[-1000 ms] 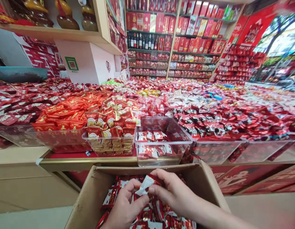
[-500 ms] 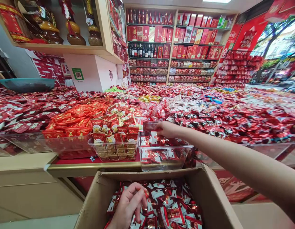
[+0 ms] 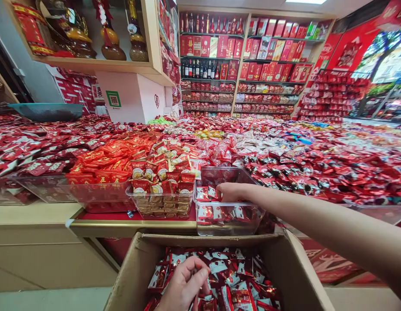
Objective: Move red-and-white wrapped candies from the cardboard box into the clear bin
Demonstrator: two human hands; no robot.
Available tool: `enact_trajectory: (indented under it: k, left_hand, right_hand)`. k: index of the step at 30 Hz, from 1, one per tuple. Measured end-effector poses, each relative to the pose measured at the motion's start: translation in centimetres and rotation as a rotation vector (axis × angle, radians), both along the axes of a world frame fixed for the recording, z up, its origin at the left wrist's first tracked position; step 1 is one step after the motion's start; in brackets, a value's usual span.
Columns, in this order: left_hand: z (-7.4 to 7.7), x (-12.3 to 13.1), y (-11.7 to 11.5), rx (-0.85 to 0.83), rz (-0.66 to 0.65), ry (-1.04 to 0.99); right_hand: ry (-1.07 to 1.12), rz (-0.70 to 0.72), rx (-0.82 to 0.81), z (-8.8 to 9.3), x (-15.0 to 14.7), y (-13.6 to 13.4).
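Note:
My right hand (image 3: 232, 192) reaches into a clear plastic bin (image 3: 226, 229). Its fingers are closed and point down at a small red and white wrapped candy (image 3: 213, 192), which the fingertips appear to grip; the far fingers are hidden. More such packets stand in rows along the front of the bin. Below, my left hand (image 3: 187, 283) is inside an open cardboard box (image 3: 295, 272), above a heap of loose red and white candy packets (image 3: 239, 296). Thumb and forefinger are pressed together, and whatever they hold is hidden.
Left of the clear bin stands a bin of durian candy packets (image 3: 163, 185), then one of orange-red packets (image 3: 103, 168). Heaps of wrapped sweets (image 3: 317, 168) spread behind. A wooden cabinet (image 3: 99, 65) overhangs the left side. The counter's gold edge (image 3: 132, 223) lies behind the box.
My right hand has lowered into the bin, bringing the packet at its fingertips down beside the others. My left hand's fingers have curled closer together. The view has shifted slightly left.

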State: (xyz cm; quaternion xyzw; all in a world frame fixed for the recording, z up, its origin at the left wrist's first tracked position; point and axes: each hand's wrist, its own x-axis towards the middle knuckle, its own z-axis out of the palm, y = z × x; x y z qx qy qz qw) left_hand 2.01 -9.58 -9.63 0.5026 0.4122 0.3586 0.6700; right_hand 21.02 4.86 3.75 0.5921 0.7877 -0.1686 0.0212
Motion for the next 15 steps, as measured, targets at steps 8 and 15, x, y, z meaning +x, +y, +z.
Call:
enact_trajectory:
  k: [8, 15]
  left_hand:
    - [0.0, 0.12, -0.18, -0.004, -0.005, 0.033]
    - [-0.48, 0.13, 0.12, -0.005, -0.032, 0.043]
  right_hand:
    - [-0.273, 0.072, -0.071, 0.82, -1.16, -0.66]
    - [-0.273, 0.175, -0.073, 0.01, -0.2, 0.01]
